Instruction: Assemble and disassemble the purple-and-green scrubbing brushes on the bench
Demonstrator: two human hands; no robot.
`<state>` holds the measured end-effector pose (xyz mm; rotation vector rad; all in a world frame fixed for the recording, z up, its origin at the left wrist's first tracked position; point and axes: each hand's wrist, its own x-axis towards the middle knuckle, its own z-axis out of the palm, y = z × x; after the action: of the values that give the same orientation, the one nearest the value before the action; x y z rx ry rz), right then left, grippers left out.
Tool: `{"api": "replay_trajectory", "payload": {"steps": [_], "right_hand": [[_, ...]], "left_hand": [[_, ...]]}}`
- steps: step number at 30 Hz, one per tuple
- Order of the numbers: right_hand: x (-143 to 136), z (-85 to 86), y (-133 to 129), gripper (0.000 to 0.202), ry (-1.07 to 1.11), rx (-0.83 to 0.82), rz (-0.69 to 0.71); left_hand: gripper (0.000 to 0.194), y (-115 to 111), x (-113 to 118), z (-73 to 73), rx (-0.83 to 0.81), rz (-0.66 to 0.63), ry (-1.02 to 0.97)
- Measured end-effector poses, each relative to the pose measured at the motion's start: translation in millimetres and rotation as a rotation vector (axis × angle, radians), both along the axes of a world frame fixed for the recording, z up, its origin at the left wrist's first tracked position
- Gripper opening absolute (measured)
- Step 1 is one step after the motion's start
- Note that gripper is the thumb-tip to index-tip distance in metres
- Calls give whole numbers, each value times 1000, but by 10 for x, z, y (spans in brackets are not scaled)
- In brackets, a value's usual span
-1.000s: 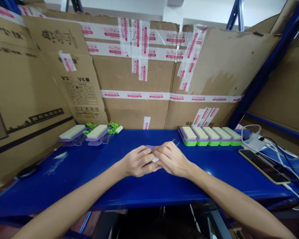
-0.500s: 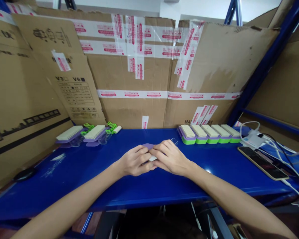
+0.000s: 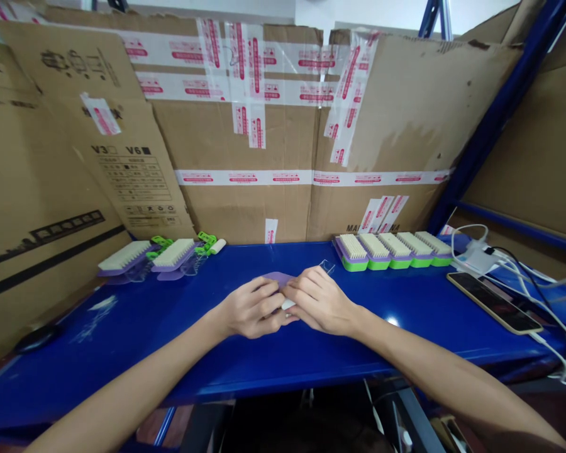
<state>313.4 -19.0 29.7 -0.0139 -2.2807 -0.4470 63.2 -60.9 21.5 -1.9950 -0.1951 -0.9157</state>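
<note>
My left hand (image 3: 256, 308) and my right hand (image 3: 321, 301) meet over the middle of the table, fingers closed around the same small parts. Between them shows the edge of a purple plastic plate (image 3: 276, 277). A small white piece (image 3: 288, 304) peeks out from between the fingertips; most of both parts is hidden by the fingers. Just beyond my right hand lies a clear plastic piece (image 3: 327, 267).
On the right stands a row of green-and-purple brushes (image 3: 399, 251) with pale bristles. Purple bristle plates (image 3: 173, 257) lie at the left beside green clips (image 3: 206, 241) and a white roller (image 3: 217, 246). A phone (image 3: 494, 302) and cables (image 3: 523, 277) occupy the right end. Cardboard (image 3: 245, 207) walls the back.
The view has shifted slightly. Both hands stay together on the purple plate, with the fingers shifting a little and slightly more of the plate's edge showing.
</note>
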Motion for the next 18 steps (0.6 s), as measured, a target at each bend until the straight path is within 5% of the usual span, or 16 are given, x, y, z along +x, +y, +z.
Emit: {"api": "replay_trajectory", "payload": {"steps": [18], "right_hand": [[6, -16, -18, 38, -67, 26, -64]], "left_hand": [[29, -33, 25, 6, 4, 15, -4]]}}
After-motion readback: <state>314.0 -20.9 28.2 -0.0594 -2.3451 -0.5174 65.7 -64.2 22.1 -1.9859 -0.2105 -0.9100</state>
